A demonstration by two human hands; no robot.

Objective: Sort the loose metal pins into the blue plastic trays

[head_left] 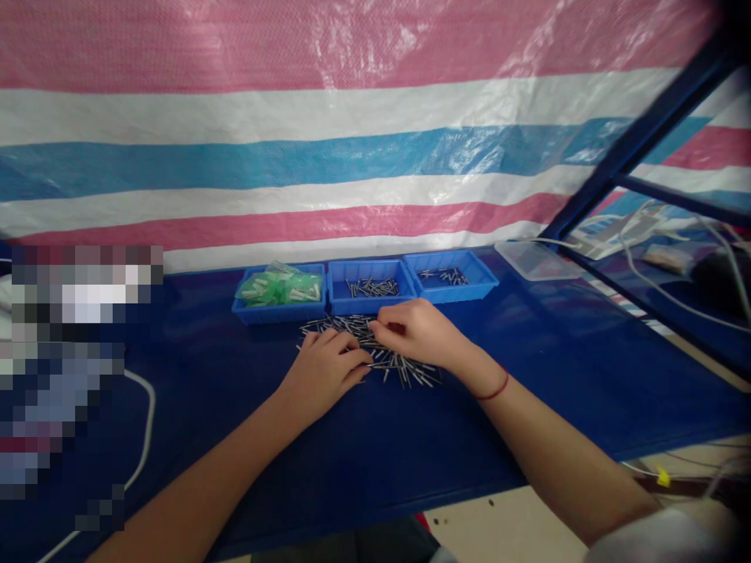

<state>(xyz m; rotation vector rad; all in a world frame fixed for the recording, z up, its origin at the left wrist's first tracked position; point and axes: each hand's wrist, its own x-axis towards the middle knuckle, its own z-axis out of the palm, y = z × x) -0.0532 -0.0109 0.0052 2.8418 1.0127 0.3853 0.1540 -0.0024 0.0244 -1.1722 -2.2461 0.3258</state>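
A loose pile of thin metal pins (pixel 414 369), dark and silvery, lies on the blue table in front of the bins. My left hand (pixel 325 366) rests on the left side of the pile, its thumb and forefinger closed at one thin metal pin. Over the pile's right side, my right hand (pixel 419 332) is closed in a pinch; whatever is between its fingertips is too small to make out. Behind the pile, the middle blue bin (pixel 371 270) and the right blue bin (pixel 454 291) hold similar pins. Green plastic-wrapped pieces (pixel 282 285) fill the left blue bin (pixel 280 314).
A clear plastic lid or tray (pixel 537 262) lies right of the bins, near a dark metal frame (pixel 639 141). A white cable (pixel 151 407) runs along the left of the table (pixel 352 461). A striped plastic sheet (pixel 352 164) hangs behind.
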